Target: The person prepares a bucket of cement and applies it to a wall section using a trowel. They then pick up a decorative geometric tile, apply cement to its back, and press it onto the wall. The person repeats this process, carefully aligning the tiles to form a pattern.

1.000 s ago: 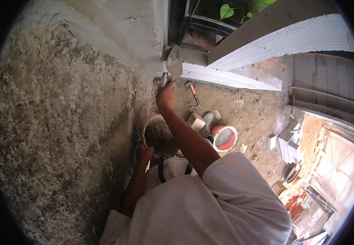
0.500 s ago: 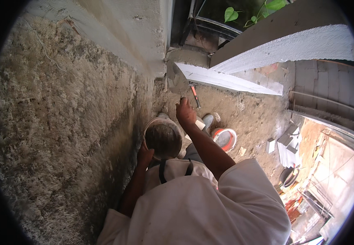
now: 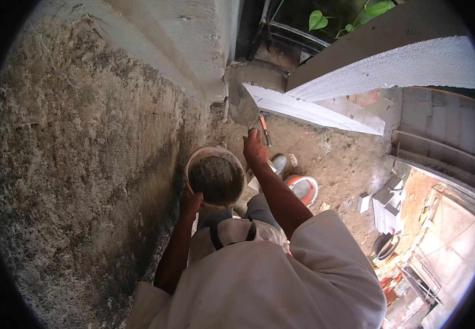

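My left hand (image 3: 192,202) is closed on the near left rim of a round bucket (image 3: 242,183), which holds grey wet-looking mortar (image 3: 214,178). The bucket is in front of my body, close beside the rough wall. Beyond it my right hand (image 3: 255,147) is closed around the handle end of a trowel. Its grey blade (image 3: 243,105) points away from me, close to the foot of the corner and the white-edged slab. Whether mortar lies on the blade, I cannot tell. A hammer with an orange-red handle (image 3: 265,129) lies on the ground just right of my right hand.
A rough stained wall (image 3: 95,164) fills the left. White-edged slabs (image 3: 325,112) stand ahead and to the right. An orange bucket with a pale rim (image 3: 315,189) sits on the dirt floor (image 3: 347,159) right of my forearm. Grey blocks (image 3: 388,194) lie farther right.
The bucket now tilts less away, so more of the mortar inside shows. My left hand has shifted slightly with it; my right hand and trowel have moved slightly right in the picture.
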Demonstrator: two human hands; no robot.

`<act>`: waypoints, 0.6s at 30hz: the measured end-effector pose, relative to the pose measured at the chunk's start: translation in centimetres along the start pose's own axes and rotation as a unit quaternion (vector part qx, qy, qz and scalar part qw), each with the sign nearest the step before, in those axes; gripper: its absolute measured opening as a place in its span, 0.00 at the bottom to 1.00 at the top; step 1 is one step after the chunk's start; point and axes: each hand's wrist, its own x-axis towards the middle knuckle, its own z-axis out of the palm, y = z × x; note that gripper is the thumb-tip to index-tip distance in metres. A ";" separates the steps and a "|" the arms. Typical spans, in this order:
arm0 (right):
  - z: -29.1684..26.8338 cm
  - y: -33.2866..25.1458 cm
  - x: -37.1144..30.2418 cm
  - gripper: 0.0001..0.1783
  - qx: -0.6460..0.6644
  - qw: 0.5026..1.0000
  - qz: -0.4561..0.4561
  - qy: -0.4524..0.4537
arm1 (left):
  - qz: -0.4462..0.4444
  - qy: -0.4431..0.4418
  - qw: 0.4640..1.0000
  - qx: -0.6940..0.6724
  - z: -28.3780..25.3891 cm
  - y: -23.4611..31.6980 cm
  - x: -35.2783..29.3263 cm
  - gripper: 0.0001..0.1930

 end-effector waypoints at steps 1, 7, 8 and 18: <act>-1.9 0.7 -1.8 0.19 -0.011 1.000 -0.001 -0.024 | 0.004 -0.003 1.000 -0.014 0.2 1.1 -0.7 0.33; -17.5 2.4 -7.5 0.19 -0.124 0.955 -0.176 -0.202 | 0.054 0.002 0.998 -0.031 1.4 4.0 -2.7 0.30; -18.9 2.5 -6.5 0.19 -0.192 0.930 -0.220 -0.224 | 0.085 0.022 0.996 0.005 1.6 4.6 -3.1 0.31; -19.7 -0.6 -3.0 0.11 -0.407 0.771 -0.429 -0.235 | 0.187 0.102 0.961 0.177 3.3 14.1 -11.3 0.35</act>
